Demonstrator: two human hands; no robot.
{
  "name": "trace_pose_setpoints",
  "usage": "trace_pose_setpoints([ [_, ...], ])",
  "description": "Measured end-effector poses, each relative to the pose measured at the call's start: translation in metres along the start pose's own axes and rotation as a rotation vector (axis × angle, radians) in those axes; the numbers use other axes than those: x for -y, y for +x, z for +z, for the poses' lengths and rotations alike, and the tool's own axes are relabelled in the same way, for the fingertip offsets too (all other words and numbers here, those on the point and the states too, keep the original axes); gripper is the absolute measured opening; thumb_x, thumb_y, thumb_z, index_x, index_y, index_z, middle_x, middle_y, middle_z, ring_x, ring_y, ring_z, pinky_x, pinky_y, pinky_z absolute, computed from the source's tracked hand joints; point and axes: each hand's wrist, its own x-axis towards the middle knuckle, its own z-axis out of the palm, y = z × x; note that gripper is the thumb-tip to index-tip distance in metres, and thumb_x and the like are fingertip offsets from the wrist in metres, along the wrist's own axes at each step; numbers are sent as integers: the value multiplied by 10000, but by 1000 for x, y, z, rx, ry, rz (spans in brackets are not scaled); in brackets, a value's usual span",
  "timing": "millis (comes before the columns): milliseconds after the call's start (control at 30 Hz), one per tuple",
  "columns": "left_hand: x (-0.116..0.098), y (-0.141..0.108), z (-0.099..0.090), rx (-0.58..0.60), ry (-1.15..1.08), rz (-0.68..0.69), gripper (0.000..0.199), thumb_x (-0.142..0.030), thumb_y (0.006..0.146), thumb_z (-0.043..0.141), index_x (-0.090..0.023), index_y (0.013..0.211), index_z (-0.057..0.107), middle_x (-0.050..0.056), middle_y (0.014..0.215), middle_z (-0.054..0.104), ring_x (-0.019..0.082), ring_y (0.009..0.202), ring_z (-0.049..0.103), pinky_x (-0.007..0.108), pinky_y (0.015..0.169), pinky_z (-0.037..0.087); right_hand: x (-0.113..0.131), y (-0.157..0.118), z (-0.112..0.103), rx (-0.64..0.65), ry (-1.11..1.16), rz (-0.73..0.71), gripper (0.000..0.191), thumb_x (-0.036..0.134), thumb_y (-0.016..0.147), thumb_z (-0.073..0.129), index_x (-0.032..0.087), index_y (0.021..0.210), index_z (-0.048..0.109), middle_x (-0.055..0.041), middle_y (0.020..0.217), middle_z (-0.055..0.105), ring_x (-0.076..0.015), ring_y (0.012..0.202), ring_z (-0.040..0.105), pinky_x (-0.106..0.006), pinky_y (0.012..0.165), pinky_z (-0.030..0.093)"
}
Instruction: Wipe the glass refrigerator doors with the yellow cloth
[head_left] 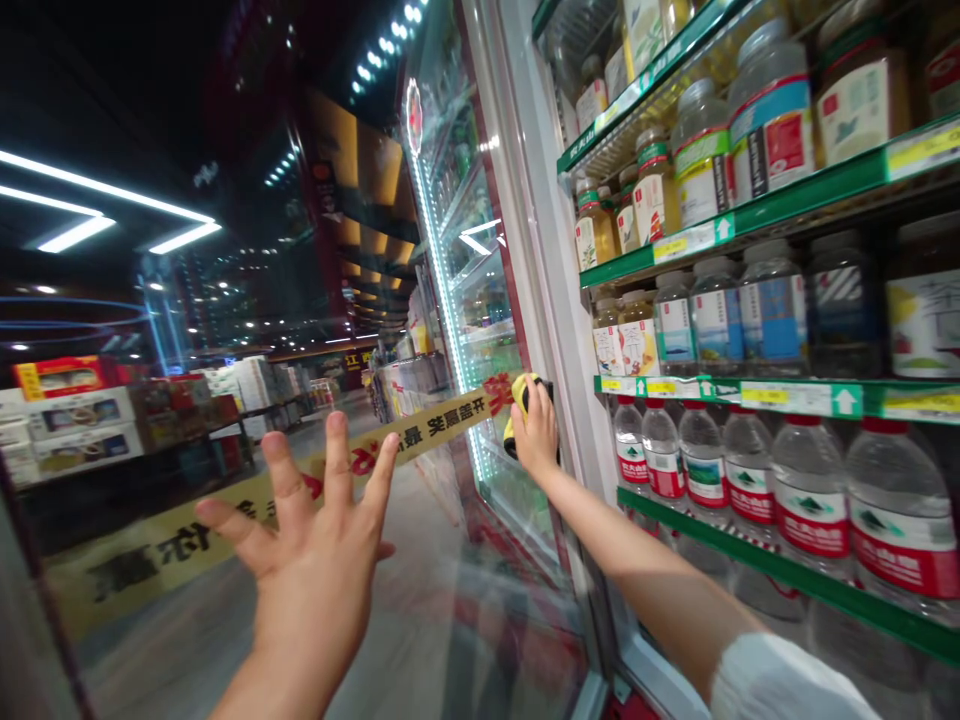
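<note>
My left hand (319, 545) is raised with its fingers spread, in front of the glass door (420, 560). Whether its fingertips touch the pane I cannot tell. Near the hinge side of the door, my right hand (537, 428) presses a yellow and black cloth (519, 398) to the glass, fingers laid over it. Part of the cloth is hidden beneath the palm. A yellow strip (446, 422) with black and red lettering, seen reversed, runs across the pane behind both hands.
To the right stand cooler shelves (795, 400) with green edges, holding rows of drinks and several red-capped water bottles (705, 455). The metal door frame (517, 180) stands between shelves and glass. Through the pane show stacked boxes (82, 420) and an aisle.
</note>
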Motion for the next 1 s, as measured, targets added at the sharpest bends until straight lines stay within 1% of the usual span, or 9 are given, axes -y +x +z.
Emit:
trace_pose_setpoints([
  [100,1,0,2,-10,-11,11,1394,15,598,844,-483,1544,-51,74,1682,32,475,1513,-108,864,1027,-72,-3,-4,2,12,-14,-5,554,393,1023,331,207,1544,358,-179,1554,426,-288,1478,362,-532,1177,350],
  [267,4,-2,2,13,-46,9,1345,-21,634,842,-509,1543,-22,46,1689,-7,484,1511,-122,875,1011,-84,6,88,1,124,0,-187,556,373,1013,351,244,1553,333,-104,1600,392,-245,1516,296,-495,1227,293],
  [367,6,-2,2,31,-56,22,1338,-41,635,849,-520,1543,-9,35,1694,-32,492,1508,-129,889,999,-66,-8,97,-4,162,-10,-244,575,395,1017,360,256,1571,298,-85,1619,369,-237,1525,279,-486,1236,283],
  [433,7,-2,2,20,-62,26,1356,-43,616,862,-534,1538,-3,27,1698,-26,495,1509,-123,896,993,-62,-24,60,-9,173,-45,-231,585,407,1022,352,246,1580,286,-96,1622,361,-241,1526,279,-481,1236,288],
  [633,6,-1,3,6,-71,34,1476,-65,499,932,-541,1538,-1,44,1702,-12,504,1512,-111,891,997,-65,-89,-130,-31,232,-155,-64,570,393,1025,351,277,1581,299,-114,1585,404,-266,1488,363,-504,1183,384],
  [700,5,-1,2,16,-72,30,1480,-62,501,928,-531,1542,-14,42,1702,-23,496,1511,-129,883,1003,-71,-100,-157,-34,261,-170,-39,558,378,1021,357,268,1567,332,-120,1569,422,-266,1475,386,-497,1170,404],
  [767,4,-1,1,27,-78,22,1433,-56,552,898,-532,1540,-24,22,1701,-41,483,1511,-144,875,1010,-78,-97,-147,-31,253,-158,-35,548,379,1020,358,247,1552,362,-132,1558,434,-268,1473,388,-497,1173,396],
  [933,6,-1,-1,49,-108,19,1370,-100,608,886,-545,1533,-22,-9,1696,-57,505,1505,-121,865,1020,-102,-44,-45,-8,103,-92,-53,559,395,1030,333,223,1563,335,-145,1571,427,-258,1492,350,-508,1196,349],
  [1000,7,-1,0,48,-116,11,1363,-111,610,891,-563,1525,-13,-25,1694,-60,508,1504,-115,858,1024,-116,-29,-32,-5,84,-98,-69,568,387,1030,338,222,1573,315,-143,1582,415,-256,1500,336,-507,1199,347],
])
